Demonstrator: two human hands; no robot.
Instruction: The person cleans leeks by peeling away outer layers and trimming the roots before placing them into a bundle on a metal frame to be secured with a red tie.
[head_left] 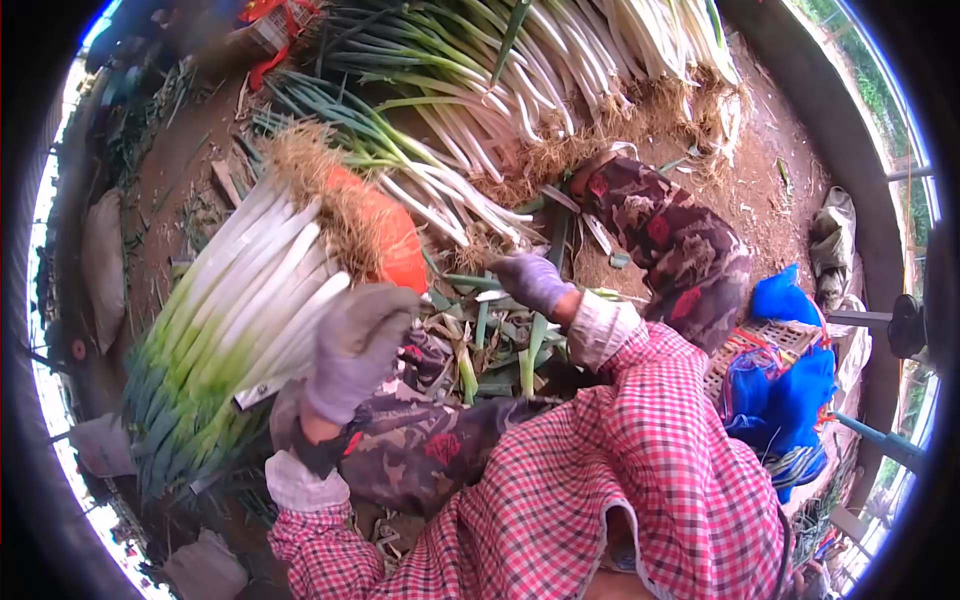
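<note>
My left hand [360, 350], in a greyish-purple glove, is slightly blurred with its fingers curled over. It is beside a big bundle of long green onions [240, 270], roots at the top and green leaves at the lower left. A flat metal piece like a blade [262, 392] lies across the bundle near the wrist; whether the hand holds it cannot be seen. My right hand [535, 283], gloved alike, is closed in front of me, close to the roots of some loose green onions [430, 190]. What it holds, if anything, is hidden.
A large pile of green onions [520, 80] spreads along the back. An orange-red object [375, 230] is beneath the bundle's roots. Leaf scraps [490, 345] lie between my camouflage-clad legs. A basket [765, 350] with blue cloth or plastic [785, 400] stands at right.
</note>
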